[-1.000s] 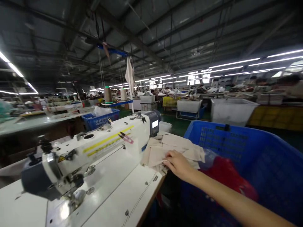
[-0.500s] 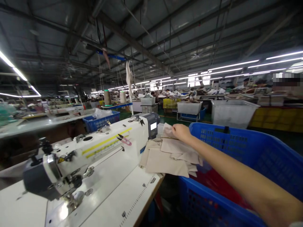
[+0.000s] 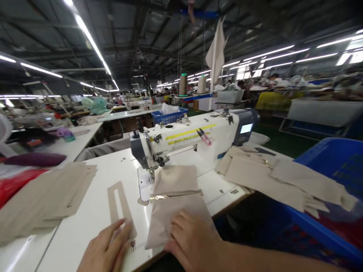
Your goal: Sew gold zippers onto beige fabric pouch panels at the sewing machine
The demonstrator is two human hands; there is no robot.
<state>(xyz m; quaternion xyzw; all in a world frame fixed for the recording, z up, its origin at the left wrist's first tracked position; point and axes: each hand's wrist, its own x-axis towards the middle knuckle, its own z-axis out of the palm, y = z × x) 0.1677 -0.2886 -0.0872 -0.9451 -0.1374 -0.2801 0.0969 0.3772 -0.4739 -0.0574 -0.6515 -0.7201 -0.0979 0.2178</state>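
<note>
A white sewing machine (image 3: pixel 190 139) stands on the white table. Beside its needle lies a beige fabric piece with a zipper (image 3: pixel 176 207), its gold zipper pull (image 3: pixel 160 197) near the presser foot. My right hand (image 3: pixel 190 238) presses on the lower part of this fabric, fingers bent and close together. At the table's front edge, my left hand (image 3: pixel 107 247) touches the lower end of a beige strip with a slot (image 3: pixel 124 206); its fingers are slightly apart and hold nothing visible. Pink-handled snips (image 3: pixel 204 136) rest on the machine body.
Stacked beige pieces (image 3: pixel 48 196) lie at the left, beside red and purple fabric. More beige pieces with zippers (image 3: pixel 255 177) hang over the table's right edge toward a blue basket (image 3: pixel 331 158). Thread cones (image 3: pixel 183 85) stand behind the machine.
The view has turned left and down. My right hand has left the beige pile at the right and is now on the zippered fabric by the needle. My left hand has come into view.
</note>
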